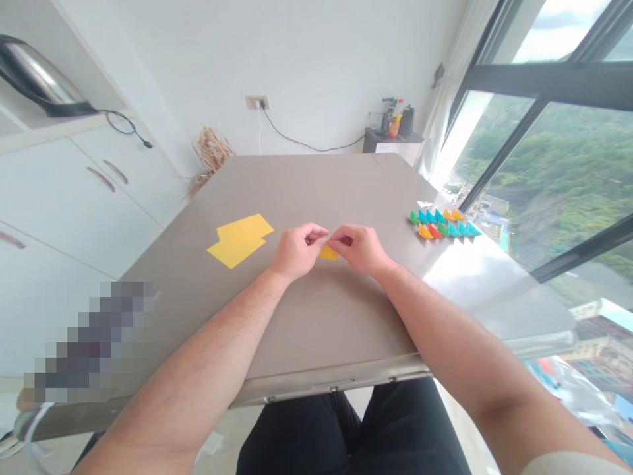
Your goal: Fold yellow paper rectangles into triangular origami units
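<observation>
My left hand [298, 251] and my right hand [359, 249] meet over the middle of the grey table [321, 316]. Both pinch a small folded yellow paper piece [328, 252] between fingertips, just above the tabletop. Two flat yellow paper sheets [240, 240] lie overlapping to the left of my left hand. To the right, near the window side, a cluster of several small folded paper triangles [444, 224] in green, blue, orange and red sits in rows.
White cabinets [74, 198] line the left wall, with a kettle [34, 76] on the shelf. A cable runs from a wall socket [257, 101] to a small stand with bottles [394, 125]. A large window [554, 165] is on the right.
</observation>
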Motion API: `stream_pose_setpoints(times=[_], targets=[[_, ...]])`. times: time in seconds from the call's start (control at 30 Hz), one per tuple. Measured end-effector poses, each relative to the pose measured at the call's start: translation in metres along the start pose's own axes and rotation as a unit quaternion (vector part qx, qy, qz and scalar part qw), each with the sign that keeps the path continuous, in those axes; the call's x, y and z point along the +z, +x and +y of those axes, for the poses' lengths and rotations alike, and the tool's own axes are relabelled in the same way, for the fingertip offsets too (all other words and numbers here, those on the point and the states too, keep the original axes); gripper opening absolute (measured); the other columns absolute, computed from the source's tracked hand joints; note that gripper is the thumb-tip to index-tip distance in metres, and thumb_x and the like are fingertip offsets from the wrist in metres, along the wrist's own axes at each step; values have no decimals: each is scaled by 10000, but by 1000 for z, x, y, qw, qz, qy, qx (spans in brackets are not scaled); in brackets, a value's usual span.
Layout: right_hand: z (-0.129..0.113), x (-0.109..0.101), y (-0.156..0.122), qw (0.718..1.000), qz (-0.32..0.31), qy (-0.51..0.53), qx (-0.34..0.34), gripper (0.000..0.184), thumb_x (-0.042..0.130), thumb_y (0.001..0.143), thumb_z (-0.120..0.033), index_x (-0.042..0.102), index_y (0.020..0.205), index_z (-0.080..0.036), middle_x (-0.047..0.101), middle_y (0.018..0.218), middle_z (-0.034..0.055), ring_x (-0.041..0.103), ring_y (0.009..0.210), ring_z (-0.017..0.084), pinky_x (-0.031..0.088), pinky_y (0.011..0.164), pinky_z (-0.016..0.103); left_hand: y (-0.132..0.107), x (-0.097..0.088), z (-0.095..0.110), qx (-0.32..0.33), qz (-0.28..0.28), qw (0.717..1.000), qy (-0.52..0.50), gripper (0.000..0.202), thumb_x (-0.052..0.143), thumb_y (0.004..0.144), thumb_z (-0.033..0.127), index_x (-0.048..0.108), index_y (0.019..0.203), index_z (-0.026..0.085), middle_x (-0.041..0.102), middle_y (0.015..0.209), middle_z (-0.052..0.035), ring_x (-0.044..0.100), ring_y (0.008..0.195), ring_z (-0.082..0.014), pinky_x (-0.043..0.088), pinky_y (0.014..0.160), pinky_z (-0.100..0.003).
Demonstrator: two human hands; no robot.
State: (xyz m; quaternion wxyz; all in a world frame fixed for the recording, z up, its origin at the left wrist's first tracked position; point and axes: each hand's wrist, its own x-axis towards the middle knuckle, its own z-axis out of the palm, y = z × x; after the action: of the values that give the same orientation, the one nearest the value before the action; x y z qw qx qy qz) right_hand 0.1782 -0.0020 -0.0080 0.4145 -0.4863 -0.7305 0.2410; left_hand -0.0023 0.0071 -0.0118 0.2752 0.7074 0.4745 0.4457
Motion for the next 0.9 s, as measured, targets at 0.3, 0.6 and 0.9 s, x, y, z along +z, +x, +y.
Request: stream_pose_setpoints(times=[0.3, 0.6, 0.9], targets=[[-1, 1, 0, 999, 24, 13, 20, 199, 719, 788, -369, 732, 918, -219, 705, 838, 17, 563, 687, 139, 443, 660, 279, 0, 1, 0, -6, 24, 999, 20, 70, 645, 819, 258, 695, 799, 214, 728, 783, -20, 619, 683, -168, 472, 664, -293], [-4, 3, 0, 996, 54, 50, 50, 256, 707, 777, -455, 715, 762, -199, 654, 687, 5, 531, 637, 138, 410, 605, 276, -3, 6, 5, -35, 80, 996, -26, 121, 638, 830, 305, 692, 824, 196, 709, 764, -20, 622, 703, -164, 477, 679, -294], [-4, 4, 1, 989, 71, 108, 70, 243, 709, 758, -422, 703, 721, -182, 656, 663, 9, 524, 605, 136, 396, 571, 278, -3, 5, 6, -43, 105, 993, -23, 111, 641, 825, 292, 693, 818, 194, 695, 731, -12, 612, 678, -159, 456, 648, -280]])
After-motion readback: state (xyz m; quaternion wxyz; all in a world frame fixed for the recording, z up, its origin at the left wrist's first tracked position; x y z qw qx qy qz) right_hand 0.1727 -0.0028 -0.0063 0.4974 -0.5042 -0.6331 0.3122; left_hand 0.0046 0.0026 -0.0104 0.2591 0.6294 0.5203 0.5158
